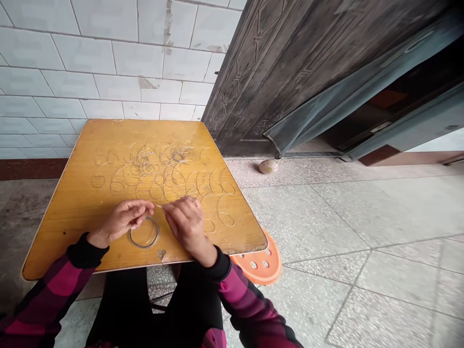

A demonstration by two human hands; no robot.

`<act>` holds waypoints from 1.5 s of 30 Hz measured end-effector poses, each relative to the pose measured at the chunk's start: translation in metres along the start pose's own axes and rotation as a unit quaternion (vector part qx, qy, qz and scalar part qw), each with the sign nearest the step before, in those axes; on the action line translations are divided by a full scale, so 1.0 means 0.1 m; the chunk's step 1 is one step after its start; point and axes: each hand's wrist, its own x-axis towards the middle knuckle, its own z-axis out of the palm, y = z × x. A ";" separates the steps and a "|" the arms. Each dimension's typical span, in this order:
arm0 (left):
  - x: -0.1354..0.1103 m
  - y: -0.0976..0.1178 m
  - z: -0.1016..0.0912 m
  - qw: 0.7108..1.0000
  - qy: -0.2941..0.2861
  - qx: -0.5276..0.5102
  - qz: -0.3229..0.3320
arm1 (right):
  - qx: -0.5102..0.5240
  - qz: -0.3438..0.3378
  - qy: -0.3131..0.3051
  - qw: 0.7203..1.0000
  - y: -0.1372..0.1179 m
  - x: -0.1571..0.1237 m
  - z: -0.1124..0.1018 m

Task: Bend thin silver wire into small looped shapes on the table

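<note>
Thin wire [158,206] runs left to right just above the wooden table [237,237], near its front edge. The left hand [125,219] and right hand [187,223] both pinch it, fingertips close together. Wire ring [144,246] lies below.

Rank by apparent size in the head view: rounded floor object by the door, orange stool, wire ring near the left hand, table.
1. Table
2. Orange stool, visible part only
3. Wire ring
4. Rounded object; farther away, so real-size order unsure
</note>
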 end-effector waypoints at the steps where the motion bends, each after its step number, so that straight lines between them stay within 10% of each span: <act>1: 0.01 0.00 0.00 0.999 0.004 -0.053 -0.009 | -0.006 -0.018 -0.013 1.000 -0.04 0.00 0.05; 9: 0.06 0.02 -0.06 0.970 0.033 -0.239 -0.028 | 0.014 -0.010 -0.089 0.996 -0.16 -0.06 0.28; 30: 0.08 0.20 -0.21 0.926 0.227 -0.287 0.097 | 0.052 0.072 -0.122 0.989 -0.27 -0.18 0.15; 45: 0.03 0.16 -0.12 0.959 0.081 -0.272 0.018 | 0.079 0.107 -0.066 0.989 -0.26 -0.14 0.05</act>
